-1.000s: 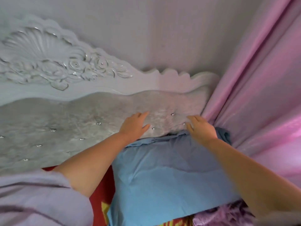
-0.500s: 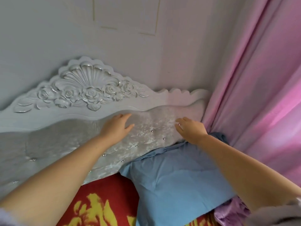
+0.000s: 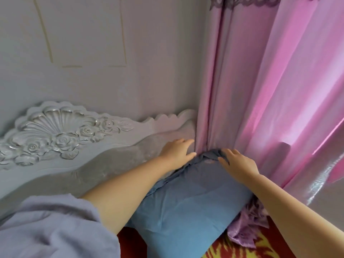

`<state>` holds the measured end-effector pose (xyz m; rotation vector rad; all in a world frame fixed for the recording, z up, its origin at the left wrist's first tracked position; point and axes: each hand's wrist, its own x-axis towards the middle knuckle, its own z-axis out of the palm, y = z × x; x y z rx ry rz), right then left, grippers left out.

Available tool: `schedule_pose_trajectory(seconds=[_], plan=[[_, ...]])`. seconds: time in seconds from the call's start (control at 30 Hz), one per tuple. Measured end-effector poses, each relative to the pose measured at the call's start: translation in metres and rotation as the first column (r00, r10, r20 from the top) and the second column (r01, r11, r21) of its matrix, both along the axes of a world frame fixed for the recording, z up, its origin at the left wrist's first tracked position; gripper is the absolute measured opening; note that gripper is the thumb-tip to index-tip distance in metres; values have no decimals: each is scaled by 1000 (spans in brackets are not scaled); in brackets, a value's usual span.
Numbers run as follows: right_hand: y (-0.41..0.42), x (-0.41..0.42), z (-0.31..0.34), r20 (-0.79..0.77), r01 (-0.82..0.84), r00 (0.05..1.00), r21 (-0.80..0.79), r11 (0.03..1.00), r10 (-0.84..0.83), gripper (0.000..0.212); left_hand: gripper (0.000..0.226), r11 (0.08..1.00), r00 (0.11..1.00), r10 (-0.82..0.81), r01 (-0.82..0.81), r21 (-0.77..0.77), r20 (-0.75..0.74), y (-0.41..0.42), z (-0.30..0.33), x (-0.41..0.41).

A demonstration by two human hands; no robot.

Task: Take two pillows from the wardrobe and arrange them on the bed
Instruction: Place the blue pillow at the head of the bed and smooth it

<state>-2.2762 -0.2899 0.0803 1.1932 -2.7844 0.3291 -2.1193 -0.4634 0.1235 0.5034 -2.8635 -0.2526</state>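
Note:
A blue pillow [image 3: 188,205] lies against the padded grey headboard [image 3: 115,162] in the bed's far right corner. My left hand [image 3: 177,152] reaches over the pillow's top left edge, fingers straight, touching the headboard beside the curtain. My right hand [image 3: 237,162] rests flat on the pillow's crumpled top right corner, fingers spread. Only one pillow is in view. A red and yellow bed cover [image 3: 240,247] shows below the pillow.
A pink curtain [image 3: 270,94] hangs down the right side and touches the pillow's corner. Its purple ruffled hem [image 3: 247,228] bunches on the bed beside the pillow. The carved white headboard crest [image 3: 54,133] and a grey wall [image 3: 111,43] stand behind.
Both hands have shifted right along the pillow's top edge toward the curtain corner. The view has swung right and up, showing more curtain.

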Motion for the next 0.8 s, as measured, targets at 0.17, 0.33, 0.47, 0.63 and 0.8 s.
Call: schedule_pose_trajectory(seconds=[0.17, 0.33, 0.47, 0.63, 0.8], plan=[[78, -33, -12, 7, 66, 998, 34, 997, -66, 43, 50, 991, 1000, -3, 3, 131, 0, 66, -30, -40], [148, -55, -35, -15, -13, 1000, 213, 977, 16, 46, 50, 957, 990, 140, -137, 255, 6, 139, -81, -56], [169, -53, -42, 2, -105, 994, 296, 949, 109, 45, 50, 924, 978, 203, -207, 322, 44, 177, -108, -51], [154, -36, -44, -1, -200, 977, 359, 912, 215, 44, 51, 876, 944, 326, -321, 361, 47, 180, -120, -11], [76, 33, -63, 57, -255, 966, 368, 894, 252, 44, 51, 825, 867, 492, -493, 275, 77, 127, -130, 110]])
